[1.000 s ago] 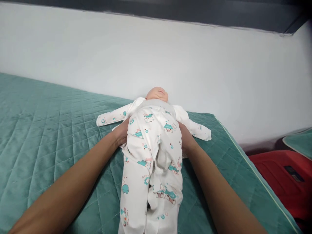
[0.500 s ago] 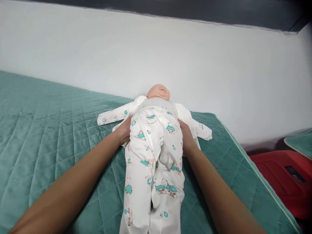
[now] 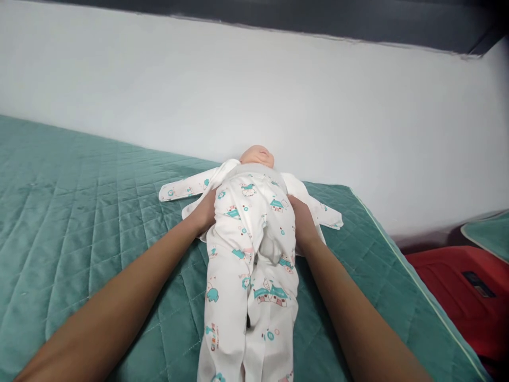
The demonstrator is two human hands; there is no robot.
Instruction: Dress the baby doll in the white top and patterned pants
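1. Loose trousers (image 3: pixel 228 318) nearest: tugging could bunch them!
2. Left hand (image 3: pixel 205 212), right hand (image 3: pixel 304 225) at the waist, fingers hidden, spread and grip unclear; uneven pulls could twist cloth.
3. Doll (image 3: pixel 256 155) on green quilt (image 3: pixel 119 223), head by wall (image 3: pixel 254 85): shoving risks a bump!

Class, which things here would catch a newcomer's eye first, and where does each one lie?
A doll in white printed trousers lies mid-view on a green quilted cover, its head near the pale wall. The left hand and right hand press in at its sides. At the far right sits something bright red.
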